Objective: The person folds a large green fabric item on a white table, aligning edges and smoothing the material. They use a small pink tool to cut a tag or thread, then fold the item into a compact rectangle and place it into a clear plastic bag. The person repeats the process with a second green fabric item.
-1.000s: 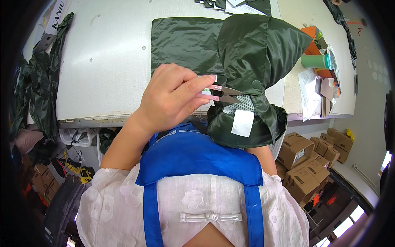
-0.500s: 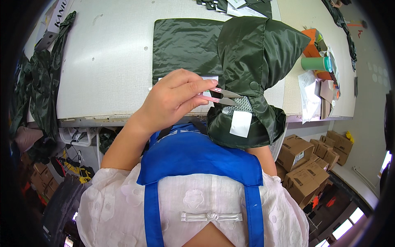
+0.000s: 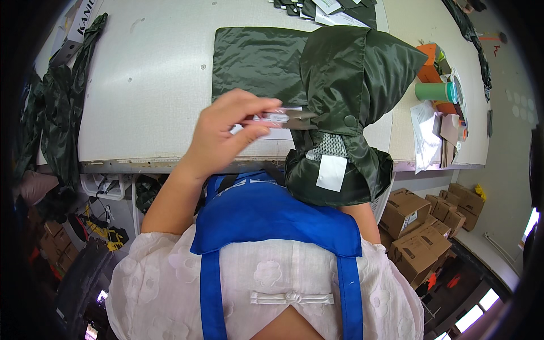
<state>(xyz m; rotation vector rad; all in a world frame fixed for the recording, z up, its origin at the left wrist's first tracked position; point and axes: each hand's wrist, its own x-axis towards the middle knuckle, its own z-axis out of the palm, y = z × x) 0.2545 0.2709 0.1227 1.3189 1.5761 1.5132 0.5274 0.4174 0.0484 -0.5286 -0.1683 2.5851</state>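
Observation:
My left hand (image 3: 218, 136) is closed around a pair of pink-handled thread snips (image 3: 283, 119), blurred by motion. Their blades point right, at the edge of a dark green hooded piece (image 3: 334, 79) of shiny fabric with a snap button (image 3: 350, 121). A grey mesh lining (image 3: 333, 145) and a blank-looking white label (image 3: 331, 172) show at its lower opening. My right forearm (image 3: 362, 222) goes up under this fabric, which hides my right hand and its fingers. Behind the snips, a flat dark green fabric piece (image 3: 255, 62) lies on the table.
The pale table (image 3: 141, 113) has its near edge just beyond my blue apron (image 3: 272, 212). Dark green cloth (image 3: 56, 124) hangs over its left side. At right stand a green cup (image 3: 433, 91), an orange box (image 3: 429, 62) and papers; cardboard boxes (image 3: 419, 246) are stacked below.
The snips in my left hand have moved up and left, away from the mesh lining, and their blades look closer together. The hooded piece has stayed nearly in place.

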